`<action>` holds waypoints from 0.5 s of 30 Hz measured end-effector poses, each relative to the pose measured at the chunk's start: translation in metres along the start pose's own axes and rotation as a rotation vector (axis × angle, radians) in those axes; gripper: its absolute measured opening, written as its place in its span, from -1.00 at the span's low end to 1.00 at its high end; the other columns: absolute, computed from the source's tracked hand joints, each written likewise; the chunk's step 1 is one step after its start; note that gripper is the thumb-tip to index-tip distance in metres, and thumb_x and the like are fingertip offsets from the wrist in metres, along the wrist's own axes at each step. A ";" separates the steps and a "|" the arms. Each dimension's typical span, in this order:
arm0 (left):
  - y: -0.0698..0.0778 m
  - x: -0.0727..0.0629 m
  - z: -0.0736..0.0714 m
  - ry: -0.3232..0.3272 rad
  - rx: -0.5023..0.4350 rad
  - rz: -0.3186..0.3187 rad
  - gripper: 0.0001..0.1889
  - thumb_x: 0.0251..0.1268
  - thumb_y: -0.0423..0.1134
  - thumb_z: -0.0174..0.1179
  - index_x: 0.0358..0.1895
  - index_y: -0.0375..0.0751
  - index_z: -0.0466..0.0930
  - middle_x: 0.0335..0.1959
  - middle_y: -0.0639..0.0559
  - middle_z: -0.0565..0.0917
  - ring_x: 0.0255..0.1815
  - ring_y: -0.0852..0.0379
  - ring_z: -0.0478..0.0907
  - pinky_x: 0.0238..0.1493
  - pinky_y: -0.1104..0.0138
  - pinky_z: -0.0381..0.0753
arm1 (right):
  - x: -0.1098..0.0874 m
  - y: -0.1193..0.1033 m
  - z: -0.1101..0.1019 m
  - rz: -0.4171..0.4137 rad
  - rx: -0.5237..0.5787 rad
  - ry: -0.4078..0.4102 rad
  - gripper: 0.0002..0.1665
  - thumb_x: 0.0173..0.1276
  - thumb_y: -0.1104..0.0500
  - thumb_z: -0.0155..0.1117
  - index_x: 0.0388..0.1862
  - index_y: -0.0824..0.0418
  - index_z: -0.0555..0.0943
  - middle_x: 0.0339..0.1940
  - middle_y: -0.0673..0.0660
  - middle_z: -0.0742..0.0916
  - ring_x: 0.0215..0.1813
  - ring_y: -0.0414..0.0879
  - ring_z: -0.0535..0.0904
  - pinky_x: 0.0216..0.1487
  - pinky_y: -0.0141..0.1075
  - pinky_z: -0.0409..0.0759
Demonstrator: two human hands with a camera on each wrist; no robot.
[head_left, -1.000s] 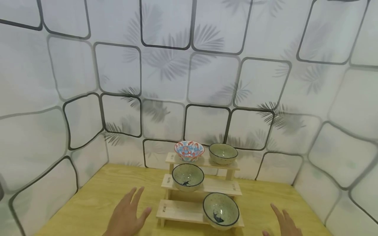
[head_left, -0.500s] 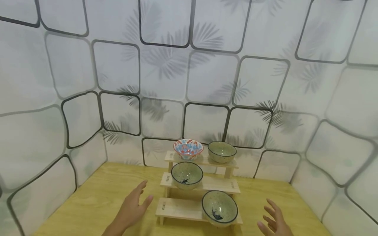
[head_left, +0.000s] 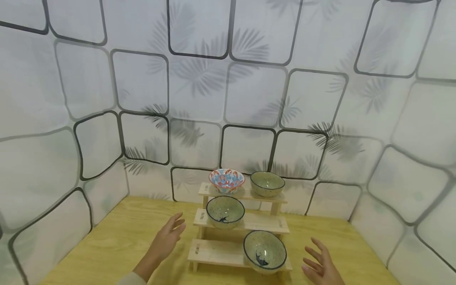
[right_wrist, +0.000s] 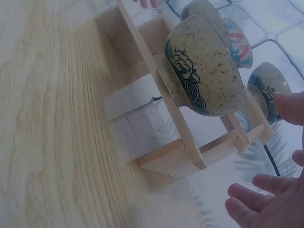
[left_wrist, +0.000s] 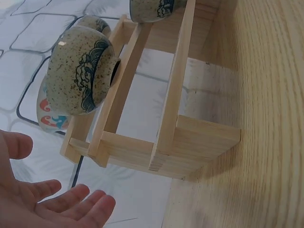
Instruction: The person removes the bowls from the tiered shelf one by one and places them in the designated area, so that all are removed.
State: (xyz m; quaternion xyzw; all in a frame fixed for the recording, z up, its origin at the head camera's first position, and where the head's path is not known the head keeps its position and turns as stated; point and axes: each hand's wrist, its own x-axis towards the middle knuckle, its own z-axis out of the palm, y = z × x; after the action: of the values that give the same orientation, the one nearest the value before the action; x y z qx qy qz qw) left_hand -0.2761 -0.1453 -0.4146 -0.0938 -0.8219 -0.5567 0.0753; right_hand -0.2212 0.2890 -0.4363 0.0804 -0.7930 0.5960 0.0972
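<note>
Both grips have closed in on the wooden stand (head_left: 213, 252) over the last half second: my right grip (head_left: 325, 264) has shifted leftward, and my left grip (head_left: 168, 237) has come up and across, with a pale sleeve (head_left: 130, 280) now showing behind it. Neither holds anything; the fingers are parted and loosely bent, clear of everything. Stand and bowls sit where they did. Nearest my right side, the front bowl (head_left: 265, 245) rests at the right end of the lowest step, its flared wall reaching out past its smaller foot. If I came in low or fast there, I judge the knuckles could catch that wall and tip it down onto the surface (head_left: 121, 233). One step up, the middle bowl (head_left: 225, 209) stands toward the left end; a hurried left-side approach could push it along the board, or bump the stand and jolt every bowl. Farthest off, the red-and-blue bowl (head_left: 227, 180) and the green top bowl (head_left: 267, 184) sit just beside each other, so knocking one could chip both, and stretching over to them risks a forearm brushing the lower rims.
</note>
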 end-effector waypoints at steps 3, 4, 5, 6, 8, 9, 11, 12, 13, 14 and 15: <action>-0.004 0.004 0.002 0.010 -0.002 -0.017 -0.36 0.53 0.08 -0.09 0.47 -0.27 0.14 0.35 -0.38 0.34 0.24 -0.34 0.40 0.13 -0.04 0.46 | -0.001 0.000 0.004 0.000 0.013 -0.006 -0.12 0.37 0.31 0.19 0.49 0.30 -0.09 0.33 0.68 0.23 0.17 0.56 0.39 -0.11 -0.08 0.63; -0.006 0.006 0.003 0.014 0.002 -0.019 -0.36 0.53 0.08 -0.09 0.47 -0.27 0.14 0.35 -0.37 0.33 0.25 -0.34 0.39 0.14 -0.04 0.46 | -0.001 -0.001 0.006 0.002 0.017 -0.011 -0.12 0.38 0.31 0.19 0.50 0.30 -0.09 0.33 0.68 0.23 0.17 0.55 0.40 -0.10 -0.07 0.63; -0.007 0.007 0.003 0.018 0.005 -0.017 -0.37 0.54 0.07 -0.09 0.47 -0.28 0.14 0.36 -0.37 0.33 0.26 -0.33 0.39 0.15 -0.04 0.45 | -0.001 -0.001 0.007 0.005 0.017 -0.019 -0.13 0.39 0.30 0.18 0.50 0.31 -0.09 0.33 0.68 0.23 0.17 0.54 0.41 -0.09 -0.08 0.63; -0.008 0.009 0.004 0.020 0.004 -0.028 -0.37 0.53 0.07 -0.09 0.47 -0.26 0.15 0.36 -0.35 0.33 0.26 -0.32 0.39 0.16 -0.03 0.44 | -0.001 -0.001 0.009 0.009 0.018 -0.031 -0.13 0.40 0.30 0.17 0.50 0.31 -0.10 0.33 0.68 0.22 0.17 0.53 0.41 -0.08 -0.08 0.62; -0.009 0.012 0.006 0.016 -0.011 -0.036 -0.36 0.53 0.08 -0.09 0.47 -0.26 0.14 0.37 -0.35 0.32 0.28 -0.32 0.37 0.18 -0.04 0.42 | -0.001 -0.003 0.011 0.013 0.012 -0.061 -0.14 0.42 0.28 0.15 0.50 0.30 -0.11 0.34 0.68 0.21 0.18 0.53 0.41 -0.06 -0.07 0.62; -0.009 0.014 0.007 0.013 -0.022 -0.040 -0.35 0.52 0.10 -0.09 0.47 -0.26 0.14 0.37 -0.35 0.31 0.29 -0.32 0.36 0.19 -0.04 0.41 | -0.001 -0.004 0.012 0.007 0.009 -0.078 -0.15 0.43 0.27 0.14 0.50 0.31 -0.12 0.34 0.69 0.20 0.18 0.54 0.40 -0.05 -0.06 0.61; -0.010 0.018 0.009 0.008 -0.041 -0.048 -0.32 0.51 0.14 -0.09 0.47 -0.25 0.14 0.38 -0.35 0.31 0.31 -0.31 0.33 0.20 -0.03 0.40 | -0.001 -0.006 0.014 -0.010 0.009 -0.108 -0.15 0.44 0.27 0.13 0.50 0.33 -0.14 0.34 0.71 0.17 0.17 0.56 0.39 -0.04 -0.03 0.61; -0.010 0.020 0.011 0.003 -0.056 -0.054 -0.31 0.50 0.15 -0.09 0.48 -0.25 0.14 0.38 -0.34 0.31 0.33 -0.31 0.31 0.22 -0.03 0.39 | -0.001 -0.007 0.015 -0.019 0.010 -0.119 -0.15 0.44 0.27 0.13 0.49 0.34 -0.14 0.34 0.71 0.17 0.17 0.56 0.40 -0.04 -0.02 0.60; -0.010 0.022 0.012 -0.002 -0.072 -0.056 -0.31 0.50 0.15 -0.10 0.48 -0.25 0.13 0.38 -0.35 0.30 0.34 -0.32 0.29 0.22 -0.04 0.38 | -0.001 -0.007 0.016 -0.028 0.013 -0.127 -0.15 0.45 0.27 0.12 0.49 0.35 -0.15 0.33 0.73 0.15 0.16 0.56 0.40 -0.04 0.00 0.60; -0.010 0.024 0.012 -0.006 -0.085 -0.058 -0.31 0.51 0.15 -0.10 0.48 -0.26 0.13 0.39 -0.35 0.29 0.34 -0.32 0.28 0.22 -0.04 0.38 | -0.001 -0.008 0.017 -0.026 0.019 -0.133 -0.15 0.45 0.27 0.12 0.48 0.35 -0.15 0.33 0.73 0.14 0.16 0.55 0.41 -0.04 0.00 0.60; -0.009 0.025 0.013 -0.011 -0.098 -0.059 -0.32 0.51 0.13 -0.10 0.47 -0.27 0.13 0.39 -0.36 0.29 0.35 -0.32 0.27 0.22 -0.05 0.38 | -0.002 -0.008 0.019 -0.024 0.024 -0.136 -0.15 0.44 0.28 0.12 0.48 0.35 -0.15 0.33 0.73 0.13 0.16 0.54 0.41 -0.04 0.00 0.60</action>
State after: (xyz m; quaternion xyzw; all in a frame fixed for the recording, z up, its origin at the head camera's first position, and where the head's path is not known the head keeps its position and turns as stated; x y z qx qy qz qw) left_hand -0.3029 -0.1345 -0.4219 -0.0760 -0.7966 -0.5977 0.0494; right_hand -0.2188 0.2691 -0.4345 0.1314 -0.7896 0.5974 0.0491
